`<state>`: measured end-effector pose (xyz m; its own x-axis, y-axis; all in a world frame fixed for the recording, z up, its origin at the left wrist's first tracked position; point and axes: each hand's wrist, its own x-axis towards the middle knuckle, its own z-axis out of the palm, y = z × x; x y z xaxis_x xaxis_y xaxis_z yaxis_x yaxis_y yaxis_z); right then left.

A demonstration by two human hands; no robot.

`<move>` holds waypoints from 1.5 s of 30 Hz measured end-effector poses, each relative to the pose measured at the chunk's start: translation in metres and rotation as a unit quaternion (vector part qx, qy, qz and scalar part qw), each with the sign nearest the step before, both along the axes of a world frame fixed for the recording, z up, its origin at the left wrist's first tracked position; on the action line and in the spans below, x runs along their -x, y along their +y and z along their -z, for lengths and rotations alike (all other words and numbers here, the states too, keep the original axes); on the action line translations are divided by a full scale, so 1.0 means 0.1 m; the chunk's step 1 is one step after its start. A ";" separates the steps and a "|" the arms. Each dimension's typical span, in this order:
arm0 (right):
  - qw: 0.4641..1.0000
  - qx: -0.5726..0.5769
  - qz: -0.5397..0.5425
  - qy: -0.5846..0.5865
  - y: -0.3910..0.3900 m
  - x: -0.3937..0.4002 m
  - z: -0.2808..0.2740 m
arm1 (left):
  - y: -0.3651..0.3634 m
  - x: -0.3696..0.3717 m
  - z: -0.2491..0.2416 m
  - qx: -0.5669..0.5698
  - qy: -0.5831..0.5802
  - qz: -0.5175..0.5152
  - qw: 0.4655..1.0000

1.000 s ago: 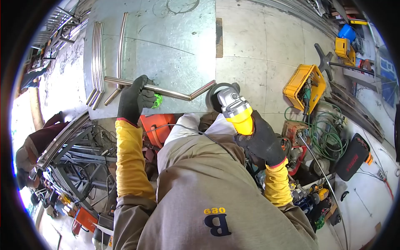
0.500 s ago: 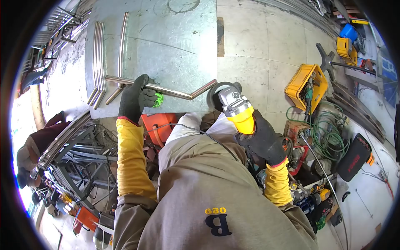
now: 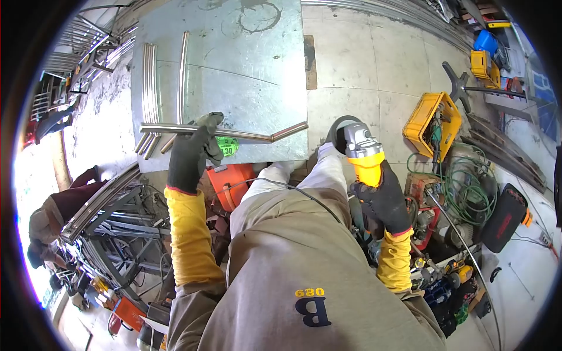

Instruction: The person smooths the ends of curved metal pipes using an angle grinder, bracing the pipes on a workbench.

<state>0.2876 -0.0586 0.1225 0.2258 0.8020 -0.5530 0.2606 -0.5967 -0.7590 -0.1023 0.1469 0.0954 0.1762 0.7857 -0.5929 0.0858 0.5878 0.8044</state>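
My left hand [image 3: 198,145], in a dark glove, is closed around a bent metal tube [image 3: 246,135] above the metal sheet table [image 3: 246,93]. The tube's bent end points right, toward the table's edge. My right hand [image 3: 383,199], gloved too, grips a yellow and grey angle grinder [image 3: 364,153] right of the table. Its dark disc [image 3: 338,133] stands apart from the tube's end. Beside my left hand lies a round green label [image 3: 227,146] marked "1.30". Several bent tubes [image 3: 150,88] lie side by side on the table, with another single tube [image 3: 182,76] near them.
An orange container [image 3: 230,186] stands under the table's near edge. On the right are a yellow crate [image 3: 433,126], a coiled green hose [image 3: 465,190] and a black case [image 3: 504,219]. Metal frames [image 3: 126,216] and a bending person [image 3: 50,219] are at left.
My right hand has drawn the grinder to the right, away from the tube's end. My left hand still holds the tube, now tilted differently. The view has shifted slightly.
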 end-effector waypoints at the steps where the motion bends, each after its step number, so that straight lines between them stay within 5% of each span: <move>1: 1.000 -0.007 0.011 0.001 -0.03 -0.03 0.03 | -0.01 0.04 -0.09 -0.007 0.015 0.041 0.999; 4: 0.999 -0.014 0.032 0.011 -0.02 -0.01 -0.01 | -0.15 0.09 -0.20 -0.020 -0.042 0.092 0.995; 8: 0.998 -0.012 0.054 0.016 -0.04 0.01 -0.01 | -0.43 0.33 0.09 -0.181 -0.091 0.189 0.961; 9: 0.998 -0.018 0.061 0.022 -0.04 0.02 -0.02 | -0.36 0.33 -0.05 -0.201 0.029 0.316 0.927; 10: 0.998 -0.019 0.062 0.020 -0.04 0.04 -0.02 | -0.45 0.51 0.25 0.073 -0.192 0.148 0.967; 13: 0.997 -0.010 0.073 0.036 -0.04 0.09 -0.04 | -0.60 0.48 0.04 0.062 -0.246 0.095 0.962; 15: 0.998 -0.008 0.058 0.016 -0.03 0.11 -0.08 | -0.55 0.50 0.05 0.282 -0.301 -0.006 0.911; 16: 0.998 -0.010 0.053 0.015 -0.02 0.12 -0.10 | -0.55 0.53 0.07 0.279 -0.304 -0.009 0.911; 19: 0.999 -0.006 0.033 0.014 -0.01 0.11 -0.15 | -0.69 0.67 0.39 -0.006 0.011 0.213 0.977; 20: 0.999 -0.009 0.034 0.021 0.00 0.11 -0.17 | -0.76 0.72 0.51 -0.008 0.010 0.206 0.978; 22: 0.999 -0.013 0.030 0.027 0.04 0.12 -0.16 | -0.90 0.86 0.65 -0.174 0.287 0.331 0.882; 24: 0.999 -0.012 0.025 0.029 0.05 0.11 -0.16 | -1.10 0.81 0.63 -0.236 0.255 0.284 0.894; 27: 0.999 -0.031 0.004 0.003 0.06 0.11 -0.17 | -1.33 0.75 0.72 -0.158 0.260 0.168 0.938; 29: 1.000 -0.014 -0.011 -0.008 0.11 0.12 -0.23 | -1.41 0.78 0.97 -0.045 0.133 0.078 0.987; 32: 0.999 -0.007 -0.034 -0.021 0.15 0.15 -0.22 | -1.31 0.89 1.22 -0.200 0.155 0.197 0.947; 34: 0.998 -0.003 -0.052 -0.024 0.13 0.14 -0.22 | -1.26 0.88 1.05 -0.156 0.084 0.147 0.973; 36: 0.999 0.005 -0.053 0.002 0.15 0.15 -0.21 | -1.20 0.93 0.89 0.019 0.050 0.118 0.992; 41: 0.998 0.022 -0.061 -0.004 0.21 0.21 -0.28 | -1.25 0.77 0.71 0.025 0.077 0.162 0.983; 45: 0.999 0.021 -0.045 0.008 0.25 0.24 -0.36 | -1.16 0.55 0.82 0.090 -0.022 0.185 0.978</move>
